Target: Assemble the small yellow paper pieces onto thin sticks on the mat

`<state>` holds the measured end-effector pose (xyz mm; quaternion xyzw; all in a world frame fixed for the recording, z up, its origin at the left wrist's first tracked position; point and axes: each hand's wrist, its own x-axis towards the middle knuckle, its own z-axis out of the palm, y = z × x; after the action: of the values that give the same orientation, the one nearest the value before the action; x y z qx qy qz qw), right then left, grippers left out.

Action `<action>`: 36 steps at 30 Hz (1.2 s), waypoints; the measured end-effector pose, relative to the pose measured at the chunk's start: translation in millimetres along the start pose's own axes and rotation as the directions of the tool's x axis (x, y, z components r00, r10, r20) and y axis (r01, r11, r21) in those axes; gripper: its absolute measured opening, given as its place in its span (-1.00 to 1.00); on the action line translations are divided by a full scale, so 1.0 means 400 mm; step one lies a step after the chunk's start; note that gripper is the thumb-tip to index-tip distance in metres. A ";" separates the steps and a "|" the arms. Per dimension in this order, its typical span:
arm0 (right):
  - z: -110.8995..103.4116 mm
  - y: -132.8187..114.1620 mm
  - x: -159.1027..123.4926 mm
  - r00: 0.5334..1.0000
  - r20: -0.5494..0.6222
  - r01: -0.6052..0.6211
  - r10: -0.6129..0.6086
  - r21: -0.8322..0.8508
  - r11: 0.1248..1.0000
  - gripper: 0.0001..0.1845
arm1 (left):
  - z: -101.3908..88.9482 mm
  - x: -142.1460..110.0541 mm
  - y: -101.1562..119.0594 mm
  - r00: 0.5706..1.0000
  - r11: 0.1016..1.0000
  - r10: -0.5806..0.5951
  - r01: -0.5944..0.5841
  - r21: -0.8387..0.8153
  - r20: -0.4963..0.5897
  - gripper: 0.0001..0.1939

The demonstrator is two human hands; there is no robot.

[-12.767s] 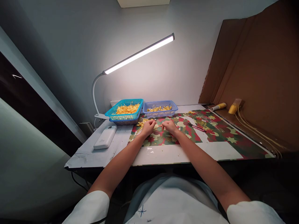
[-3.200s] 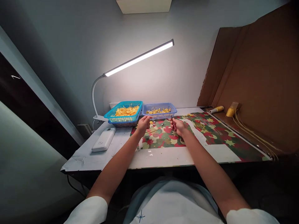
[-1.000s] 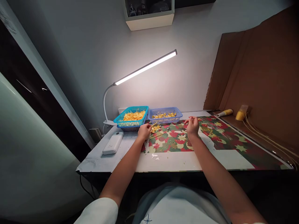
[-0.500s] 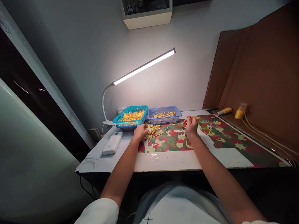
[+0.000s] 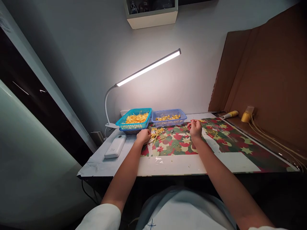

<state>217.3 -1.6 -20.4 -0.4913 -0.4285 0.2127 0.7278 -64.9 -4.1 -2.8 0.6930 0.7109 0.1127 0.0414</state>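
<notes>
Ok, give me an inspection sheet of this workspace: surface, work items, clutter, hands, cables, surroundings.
Surface: white table, partly covered by a patterned sheet.
Work items: loose pile of yellow strips; turquoise basket and lavender basket, both holding yellow pieces.
Clutter: yellow scraps on the sheet; white power bank at left.
Hands: left hand beside the strips, right hand over the sheet; grip unclear on both.
Cables: dark cable below the table edge; white cable by the lamp.
Surroundings: cardboard panel, wall shelf.

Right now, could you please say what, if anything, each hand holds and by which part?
It cannot be told: the left hand is by yellow strands, the right hand looks pinched, but details are too small.
</notes>
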 end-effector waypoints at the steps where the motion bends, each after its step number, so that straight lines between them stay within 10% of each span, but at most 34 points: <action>1: 0.000 -0.001 0.000 1.000 0.001 0.001 -0.001 -0.003 1.000 -0.74 | 0.001 0.000 0.003 1.000 1.000 0.011 -0.011 -0.008 -0.027 -0.86; 12: 0.026 0.003 -0.037 0.954 0.293 -0.076 0.069 0.012 0.997 -0.72 | -0.007 -0.022 0.051 0.874 0.986 -0.108 0.035 -0.162 -0.473 -0.77; 18: 0.045 -0.014 -0.088 0.870 0.483 -0.052 0.093 -0.099 0.994 -0.74 | -0.005 -0.024 0.054 0.846 0.994 -0.103 0.061 -0.096 -0.523 -0.76; 29: 0.040 -0.046 -0.100 0.910 0.412 -0.041 0.043 -0.013 0.999 -0.69 | -0.006 -0.023 0.051 0.754 0.977 -0.088 -0.063 -0.205 -0.651 -0.76; 36: 0.063 -0.044 -0.114 0.852 0.515 -0.193 0.089 0.152 0.969 -0.67 | -0.008 -0.035 0.071 0.827 0.977 -0.084 -0.042 -0.211 -0.555 -0.76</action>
<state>169.6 -29.1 -19.6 -0.3737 -0.5433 0.4283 0.6178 -37.2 -18.0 5.3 0.6129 0.6828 0.3865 -0.0936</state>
